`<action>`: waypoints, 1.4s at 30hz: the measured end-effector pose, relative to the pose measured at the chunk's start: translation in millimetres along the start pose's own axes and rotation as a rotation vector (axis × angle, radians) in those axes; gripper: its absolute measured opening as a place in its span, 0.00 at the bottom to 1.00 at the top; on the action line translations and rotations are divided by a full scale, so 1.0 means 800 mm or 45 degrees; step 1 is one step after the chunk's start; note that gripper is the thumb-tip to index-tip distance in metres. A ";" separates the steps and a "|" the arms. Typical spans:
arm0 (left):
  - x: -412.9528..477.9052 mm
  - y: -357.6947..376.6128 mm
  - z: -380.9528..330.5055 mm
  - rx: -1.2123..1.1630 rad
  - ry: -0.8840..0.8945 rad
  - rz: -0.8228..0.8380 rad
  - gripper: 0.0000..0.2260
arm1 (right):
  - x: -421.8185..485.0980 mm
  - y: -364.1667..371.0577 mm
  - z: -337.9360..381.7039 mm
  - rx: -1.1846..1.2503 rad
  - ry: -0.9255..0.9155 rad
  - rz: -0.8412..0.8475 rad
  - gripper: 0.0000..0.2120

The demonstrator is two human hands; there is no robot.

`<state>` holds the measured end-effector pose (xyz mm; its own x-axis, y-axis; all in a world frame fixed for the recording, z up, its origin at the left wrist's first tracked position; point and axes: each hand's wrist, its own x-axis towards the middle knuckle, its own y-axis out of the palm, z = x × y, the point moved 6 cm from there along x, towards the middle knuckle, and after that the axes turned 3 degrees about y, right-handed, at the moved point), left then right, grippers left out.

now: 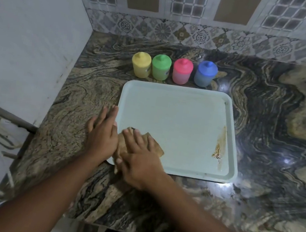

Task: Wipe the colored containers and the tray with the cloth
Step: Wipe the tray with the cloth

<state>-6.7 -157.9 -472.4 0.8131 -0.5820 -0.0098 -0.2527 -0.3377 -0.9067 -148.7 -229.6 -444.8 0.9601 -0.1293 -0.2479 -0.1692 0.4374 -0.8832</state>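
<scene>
Your swirled granite countertop runs on broadly to the right of the tray, while a white wall closes in on the left. The pale tray lies flat near the front edge. Your left hand lies flat, fingers straight, along its left rim. Your right hand presses with spread fingers on the cloth. Just behind the far rim stand the yellow container, green container, pink container and blue container, lidded. The brown cloth covers the tray's near-left corner. A brown smear hugs the right rim.
</scene>
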 end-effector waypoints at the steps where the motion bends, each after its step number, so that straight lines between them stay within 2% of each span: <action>1: -0.002 -0.003 -0.006 0.013 0.022 -0.009 0.23 | -0.017 -0.003 -0.011 0.025 -0.037 -0.004 0.24; 3: -0.003 -0.009 -0.017 0.061 0.071 -0.035 0.24 | -0.050 -0.011 -0.055 -0.003 -0.002 -0.038 0.25; 6: -0.004 -0.008 -0.016 0.104 0.084 -0.044 0.24 | -0.069 -0.034 -0.146 -0.164 0.348 -0.187 0.29; 8: -0.003 -0.006 -0.015 0.128 0.092 -0.029 0.25 | -0.040 -0.045 -0.179 -0.179 0.586 -0.280 0.30; 10: -0.003 -0.003 -0.016 0.150 0.102 -0.012 0.25 | 0.016 -0.051 -0.174 -0.117 0.713 -0.305 0.30; 11: -0.002 -0.003 -0.016 0.150 0.095 -0.007 0.25 | 0.045 -0.051 -0.158 -0.099 0.710 -0.281 0.30; 13: -0.001 -0.002 -0.018 0.157 0.077 0.001 0.24 | 0.077 -0.042 -0.109 -0.109 0.544 -0.224 0.31; 15: 0.000 -0.003 -0.021 0.176 0.067 -0.005 0.25 | 0.060 -0.022 -0.066 -0.126 0.317 -0.153 0.31; 17: 0.000 -0.003 -0.020 0.190 0.053 -0.006 0.26 | 0.007 -0.008 -0.060 -0.092 0.181 -0.136 0.30; 19: 0.001 -0.002 -0.020 0.203 0.057 -0.009 0.26 | -0.054 -0.008 -0.103 -0.015 0.302 -0.210 0.31; 21: 0.002 -0.001 -0.018 0.217 0.065 -0.004 0.26 | -0.102 -0.020 -0.169 0.008 0.623 -0.275 0.36; 23: 0.003 0.001 -0.016 0.237 0.074 0.017 0.27 | -0.110 -0.035 -0.215 0.024 0.888 -0.274 0.40; 25: 0.003 0.002 -0.015 0.234 0.089 0.034 0.27 | -0.071 -0.053 -0.238 0.064 0.992 -0.306 0.41; 30: 0.000 0.000 -0.018 0.221 0.073 0.011 0.26 | 0.029 -0.100 -0.266 0.007 0.951 -0.335 0.36; 33: 0.000 0.000 -0.020 0.200 0.052 0.001 0.25 | -0.005 -0.075 -0.230 -0.061 0.703 -0.281 0.35; 35: -0.001 0.000 -0.020 0.204 0.049 0.003 0.25 | -0.058 -0.049 -0.204 -0.063 0.631 -0.278 0.36; 39: 0.000 0.000 -0.021 0.229 0.064 0.017 0.25 | -0.143 -0.044 -0.199 -0.245 0.853 -0.252 0.40; 42: 0.000 0.000 -0.020 0.236 0.074 0.031 0.26 | -0.112 -0.062 -0.222 -0.256 0.954 -0.155 0.43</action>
<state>-15.2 -169.9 -465.4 0.7751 -0.6317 -0.0132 -0.1664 -0.1838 -0.9688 -266.3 -397.7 -449.6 0.5805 -0.7631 -0.2841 -0.1781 0.2215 -0.9588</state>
